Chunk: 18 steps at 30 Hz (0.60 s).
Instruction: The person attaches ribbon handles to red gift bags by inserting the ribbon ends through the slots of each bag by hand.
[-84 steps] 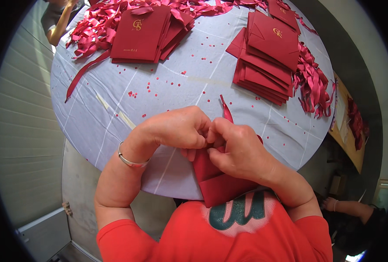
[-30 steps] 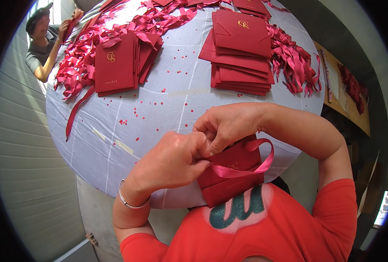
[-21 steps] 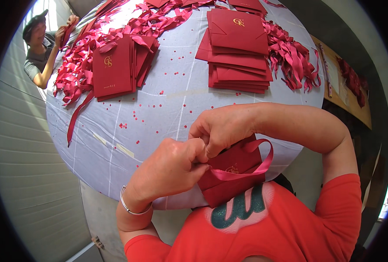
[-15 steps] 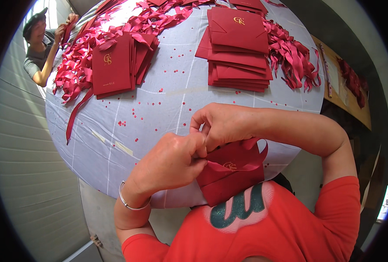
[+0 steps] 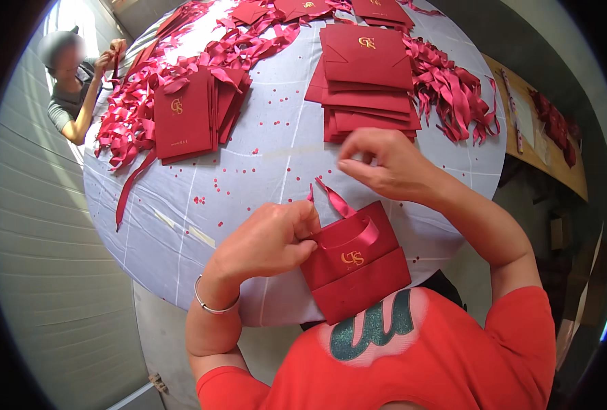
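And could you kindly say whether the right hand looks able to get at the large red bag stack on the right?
Probably yes: the right hand looks empty and appears near the large red bag stack, with nothing visible between them.

- Red shirt (image 5: 447,355), short sleeves (image 5: 522,328) ending above elbows
- Chest print (image 5: 375,326): dark green, glittery, rounded strokes, pale pink backing (image 5: 419,314)
- Thin silver-toned bangle (image 5: 208,308), left wrist (image 5: 223,285)
- Left hand (image 5: 269,236), right hand (image 5: 385,164): bare

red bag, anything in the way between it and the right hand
Nothing visible stands between the right hand and the red bag: tablecloth shows in the gap, with a ribbon end just left. The left hand is at the bag's upper left, off that path.
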Available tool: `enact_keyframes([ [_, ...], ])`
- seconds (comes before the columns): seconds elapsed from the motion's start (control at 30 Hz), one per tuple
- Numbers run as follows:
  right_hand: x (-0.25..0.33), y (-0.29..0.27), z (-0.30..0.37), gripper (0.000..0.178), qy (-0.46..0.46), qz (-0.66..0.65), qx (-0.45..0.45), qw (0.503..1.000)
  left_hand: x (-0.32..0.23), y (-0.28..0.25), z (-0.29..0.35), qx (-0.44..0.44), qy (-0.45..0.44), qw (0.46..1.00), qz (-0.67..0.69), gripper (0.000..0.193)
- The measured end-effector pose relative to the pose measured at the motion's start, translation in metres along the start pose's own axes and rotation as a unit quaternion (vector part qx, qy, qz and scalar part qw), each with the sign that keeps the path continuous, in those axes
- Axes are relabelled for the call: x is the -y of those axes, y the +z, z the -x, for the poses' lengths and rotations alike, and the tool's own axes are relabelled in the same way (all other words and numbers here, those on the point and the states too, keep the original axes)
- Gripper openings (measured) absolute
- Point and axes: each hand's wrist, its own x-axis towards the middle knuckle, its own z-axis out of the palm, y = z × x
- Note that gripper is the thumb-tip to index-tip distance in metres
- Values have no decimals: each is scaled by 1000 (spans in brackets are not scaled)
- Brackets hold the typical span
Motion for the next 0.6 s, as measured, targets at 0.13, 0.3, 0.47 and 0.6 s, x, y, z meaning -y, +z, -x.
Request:
enact_keyframes([
  [0.13, -21, -10, 45, 22, 37, -30, 118, 992, 0, -1, -4, 0, 6, 1000, 3, 13],
  [0.3, -19, 1, 64, 23, 97, -113, 133, 980, -6, -4, -7, -48, 24, 989, -140, 12],
  [0.47, 5, 10, 83, 19, 174, -227, 217, 933, -30, -5, -14, -45, 15, 958, -284, 12],
  [0.6, -3, 14, 88, 14, -16, -79, 130, 988, -14, -10, -17, -38, 62, 949, -307, 15],
])
